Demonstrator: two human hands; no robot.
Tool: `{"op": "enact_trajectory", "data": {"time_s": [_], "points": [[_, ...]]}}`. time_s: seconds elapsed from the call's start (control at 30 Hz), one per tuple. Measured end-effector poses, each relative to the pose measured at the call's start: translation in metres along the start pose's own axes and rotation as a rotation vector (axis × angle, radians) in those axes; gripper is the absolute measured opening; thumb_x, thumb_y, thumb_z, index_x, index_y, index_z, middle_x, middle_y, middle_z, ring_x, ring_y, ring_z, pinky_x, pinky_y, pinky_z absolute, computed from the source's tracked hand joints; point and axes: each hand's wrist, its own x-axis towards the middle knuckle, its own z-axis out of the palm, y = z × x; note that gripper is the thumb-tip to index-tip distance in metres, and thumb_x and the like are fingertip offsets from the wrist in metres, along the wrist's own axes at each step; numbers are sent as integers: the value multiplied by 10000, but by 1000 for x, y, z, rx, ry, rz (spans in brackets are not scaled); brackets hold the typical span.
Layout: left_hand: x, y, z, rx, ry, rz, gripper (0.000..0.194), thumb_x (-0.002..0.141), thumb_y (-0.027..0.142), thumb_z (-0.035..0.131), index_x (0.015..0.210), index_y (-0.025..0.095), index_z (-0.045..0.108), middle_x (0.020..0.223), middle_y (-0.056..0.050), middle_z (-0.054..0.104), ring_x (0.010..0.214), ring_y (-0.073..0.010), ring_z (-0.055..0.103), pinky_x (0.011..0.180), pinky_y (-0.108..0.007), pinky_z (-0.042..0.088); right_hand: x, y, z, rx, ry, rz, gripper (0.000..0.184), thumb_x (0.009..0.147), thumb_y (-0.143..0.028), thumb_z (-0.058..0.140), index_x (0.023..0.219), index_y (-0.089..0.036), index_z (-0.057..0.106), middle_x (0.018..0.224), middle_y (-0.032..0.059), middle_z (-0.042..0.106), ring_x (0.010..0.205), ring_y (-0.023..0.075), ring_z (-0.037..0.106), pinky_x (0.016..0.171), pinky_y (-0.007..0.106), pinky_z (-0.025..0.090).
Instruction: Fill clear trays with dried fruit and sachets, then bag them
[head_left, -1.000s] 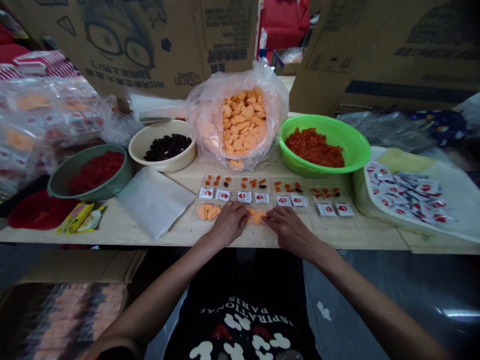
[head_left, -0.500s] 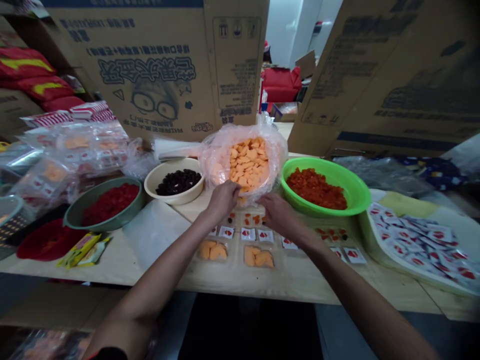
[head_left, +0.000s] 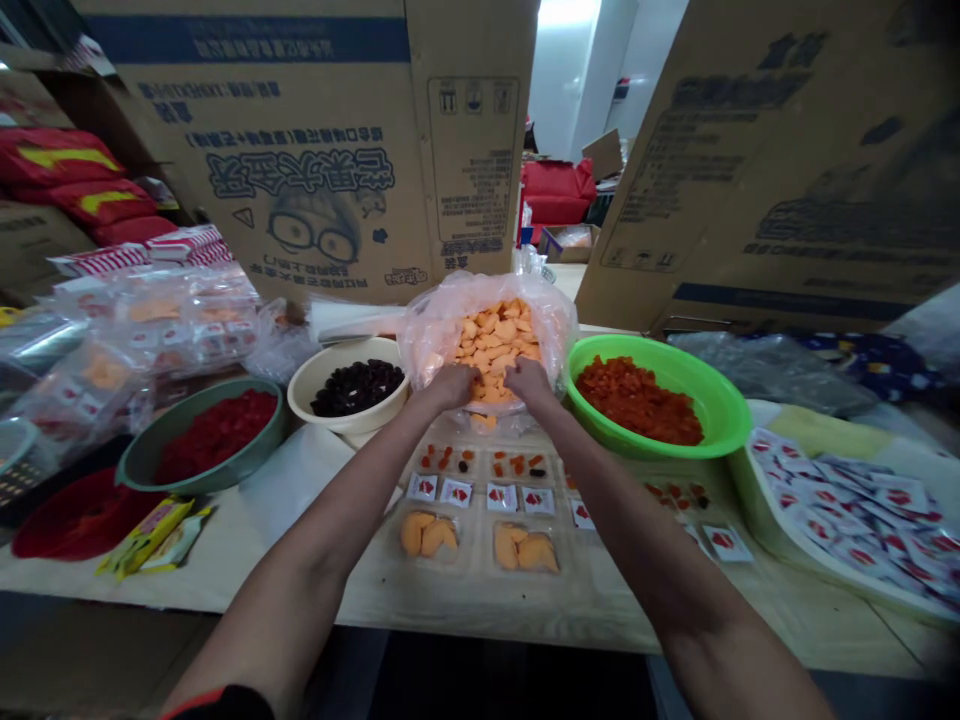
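Observation:
Both my hands reach into a clear plastic bag [head_left: 431,325] full of orange slices [head_left: 499,335] at the back of the table. My left hand [head_left: 450,384] and my right hand [head_left: 527,380] lie side by side on the slices with fingers curled into the heap; what they grip is hidden. In front of the bag lie clear compartment trays [head_left: 480,520]. Two near compartments hold orange slices [head_left: 427,534], the middle row holds small white sachets [head_left: 456,491], the far row small dried fruit bits [head_left: 517,464].
Cream bowl of dark fruit [head_left: 352,383], grey-green bowl of red fruit [head_left: 210,435] and green bowl of orange-red fruit [head_left: 645,400] flank the bag. White sachets fill a tray [head_left: 847,500] at right. Packed trays pile at left [head_left: 142,330]. Cardboard boxes [head_left: 315,140] stand behind.
My hands left the near tray compartments, moved away from me and went into the bag of orange slices. The view tilted up.

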Motion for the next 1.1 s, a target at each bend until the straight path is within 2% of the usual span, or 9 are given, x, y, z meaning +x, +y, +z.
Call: {"op": "enact_trajectory", "data": {"time_s": [0.23,0.4,0.47,0.53,0.63,0.7,0.93,1.03,1.1], "points": [[-5,2,5,-60,46,40,321,756,79,612,1054,169,689,1119,-102,679,1069,-248,625,915,-315,469,-103,48,-56,608,7,21,260,858,-344,508,912,-138,657,762,10,649,614,102,515,555,210,365],[-10,6,0,-563,444,-99,275,730,181,713,981,143,608,953,-39,603,904,-183,581,865,-302,487,-211,108,-76,655,96,141,325,748,-354,637,997,-146,649,835,12,641,719,137,531,626,235,389],[-28,31,0,-877,381,-119,358,688,186,744,1011,154,593,814,22,555,727,-132,542,738,-266,493,-243,126,-71,592,90,233,382,760,-350,633,1086,-151,626,834,17,642,700,144,530,604,239,389],[-56,68,5,-1080,112,-37,429,681,196,743,1084,166,599,752,43,537,633,-112,517,643,-243,473,-265,139,-63,518,54,288,388,803,-347,581,1133,-150,632,768,5,619,633,139,495,564,240,363],[-97,128,16,-1047,-302,237,326,742,190,640,1067,178,667,768,14,605,674,-128,569,661,-251,475,-281,149,-52,411,-43,243,348,847,-268,481,1102,-152,687,802,27,651,668,150,536,610,256,399],[-113,158,20,-854,-409,413,373,734,135,570,1080,197,694,859,-7,667,769,-148,610,721,-260,484,-283,151,-49,333,-114,151,343,837,-200,472,1089,-157,700,909,50,691,772,166,593,696,269,442],[-110,215,29,-262,-494,703,292,682,13,558,860,181,717,894,-47,701,792,-194,644,687,-272,481,-269,148,-40,-4,-209,15,283,832,-91,506,1023,-125,712,957,103,679,877,202,628,794,298,472],[-111,220,44,-366,-338,751,422,657,-64,514,924,188,720,1055,-56,691,927,-198,658,792,-278,508,-275,150,-34,-157,-76,14,313,830,-54,508,1029,-126,739,1021,140,650,969,228,620,880,325,468],[-120,218,56,-496,-141,625,445,710,-58,491,1018,193,692,1094,-55,675,986,-189,647,853,-289,514,-288,151,-31,-169,53,24,346,849,-40,476,1081,-117,722,1026,141,642,979,231,617,883,323,474]]}}
